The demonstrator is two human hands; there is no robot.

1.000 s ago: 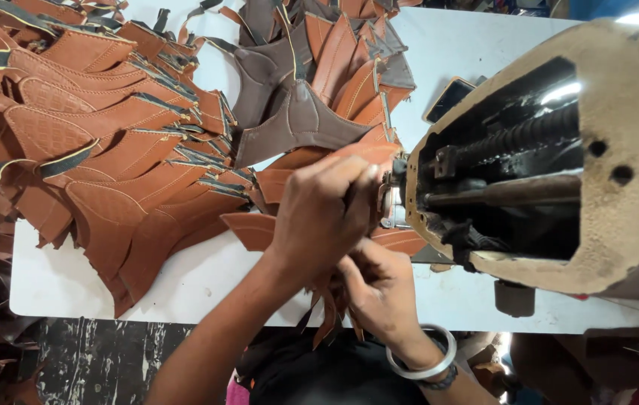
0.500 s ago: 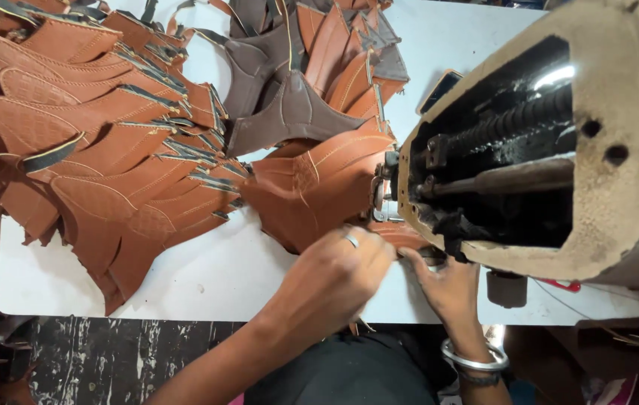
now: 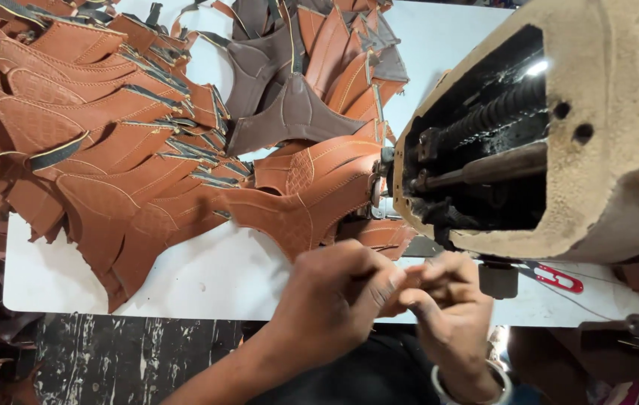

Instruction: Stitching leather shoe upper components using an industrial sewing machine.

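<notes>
While the left hand (image 3: pixel 334 296) and right hand (image 3: pixel 447 300) meet fingertip to fingertip, pinching something too small to make out, the tan stitched leather shoe-upper piece (image 3: pixel 304 199) lies just beyond them under the worn beige sewing machine head (image 3: pixel 597 150). Unheld, it could slide or skew; fingers that close to the needle area risk a nick.

Two hands, the left hand (image 3: pixel 334 296) and right hand (image 3: pixel 447 300), meet at the near table edge, one sewing machine (image 3: pixel 559 142) stands on the right, one white table (image 3: pixel 207 277) carries a pile of tan leather pieces (image 3: pixel 109 150) too overlapped to count, with about two brown pieces (image 3: pixel 289 112) farther off.
</notes>
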